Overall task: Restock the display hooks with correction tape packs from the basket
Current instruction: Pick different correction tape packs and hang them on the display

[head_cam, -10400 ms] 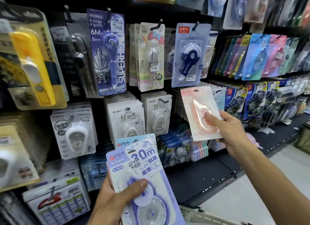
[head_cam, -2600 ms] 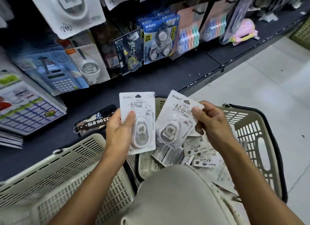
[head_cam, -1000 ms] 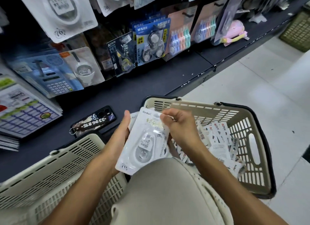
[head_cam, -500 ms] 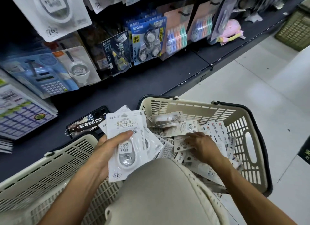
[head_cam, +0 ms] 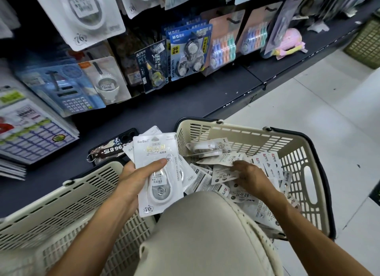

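Left hand point(head_cam: 137, 179) is gripping a fanned stack of white correction tape packs point(head_cam: 158, 172), thumb pressing across the front pack, fingers curled behind. Right hand point(head_cam: 249, 176) is reaching palm-down into the basket point(head_cam: 304, 195) at 3 o'clock from the stack, fingertips touching a loose pack point(head_cam: 224, 176); can't tell whether it is pinching it yet. More packs are lying jumbled in the basket, some face down. A second basket point(head_cam: 61, 205) is sitting at 8 o'clock. Dark shelf point(head_cam: 164, 109) at 12 o'clock, a phone point(head_cam: 115, 149) lying on it just beyond the held stack, hanging blister packs point(head_cam: 187, 53) above.

Risks, judging from here: the stack is fanning out, so lower packs could be slipping free if another gets added under one thumb. The pile looks mixed, red-logo packs point(head_cam: 267, 162) at the far right, so a wrong type could be getting grabbed. Display hooks are not showing in this view.
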